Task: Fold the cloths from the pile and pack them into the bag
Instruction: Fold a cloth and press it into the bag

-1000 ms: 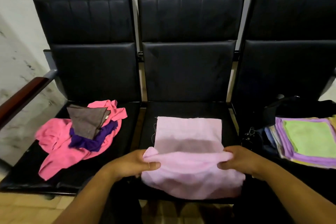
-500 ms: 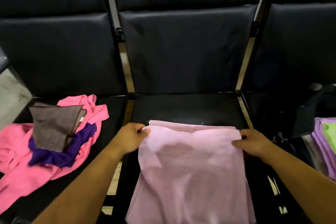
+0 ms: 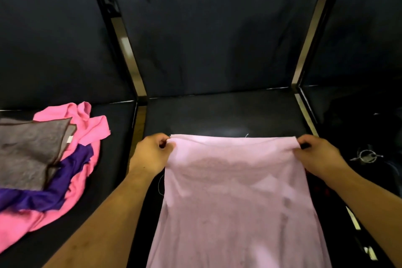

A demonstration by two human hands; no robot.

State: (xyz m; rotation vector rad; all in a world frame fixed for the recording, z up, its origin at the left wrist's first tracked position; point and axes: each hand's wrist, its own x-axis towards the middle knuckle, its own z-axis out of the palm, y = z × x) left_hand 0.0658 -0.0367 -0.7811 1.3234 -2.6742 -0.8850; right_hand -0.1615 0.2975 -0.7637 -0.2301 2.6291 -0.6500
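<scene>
1. The left hand and right hand each pinch a far corner of the pale pink cloth, spread over the middle seat.
2. Its folding looks unfinished, and the pile beside it is not yet folded.

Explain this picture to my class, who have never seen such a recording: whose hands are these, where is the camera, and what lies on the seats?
There is no machine here. A person works with bare hands, and a camera worn on their head looks forward and down, so you see their own arms. The left hand and right hand each pinch a far corner of a pale pink cloth. It is stretched over the middle black padded seat and runs down toward the camera. On the left black seat lies the unfolded pile: a bright pink cloth, a purple cloth and a grey-brown cloth on top. On the right, a small metal ring sits on something dark, too dim to identify.
</scene>
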